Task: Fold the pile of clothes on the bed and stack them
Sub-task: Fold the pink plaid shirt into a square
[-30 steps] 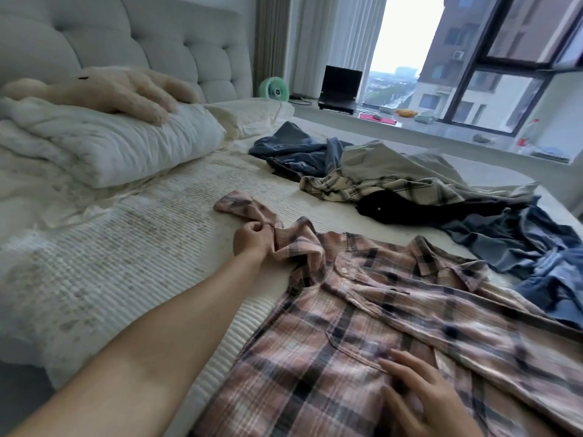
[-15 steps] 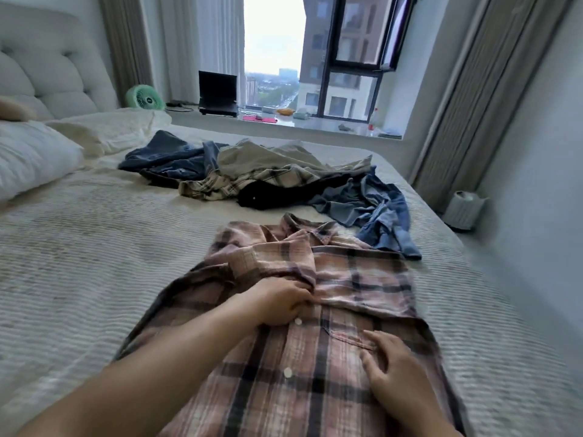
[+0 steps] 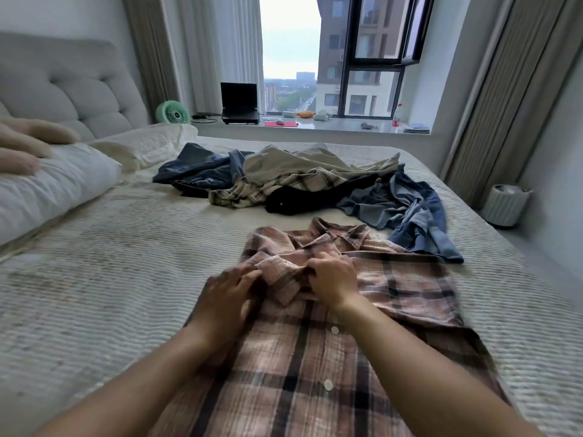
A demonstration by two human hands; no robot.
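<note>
**Sleeve fold at risk of bunching**

Nearest the camera, the pink plaid shirt [image 3: 315, 357] is lying button-side up on the bed [image 3: 110, 263], its hem running out of view below. Over its chest, the left hand [image 3: 230, 288] is resting with loosely spread fingers against the edge of the folded-in sleeve [image 3: 280, 275], while the right hand [image 3: 331, 279] is curling its fingers over that sleeve's bunched cloth and gripping it.

The sleeve is sitting crumpled rather than flat, so pressing it down now is likely to be locking in creases and leaving a lumpy fold. Pulling with one hand alone may be dragging the shirt body askew.

Beyond, the unfolded pile [image 3: 303, 184] is lying just beside the collar; a wide sweep could be snagging the blue garment [image 3: 410, 212].
</note>
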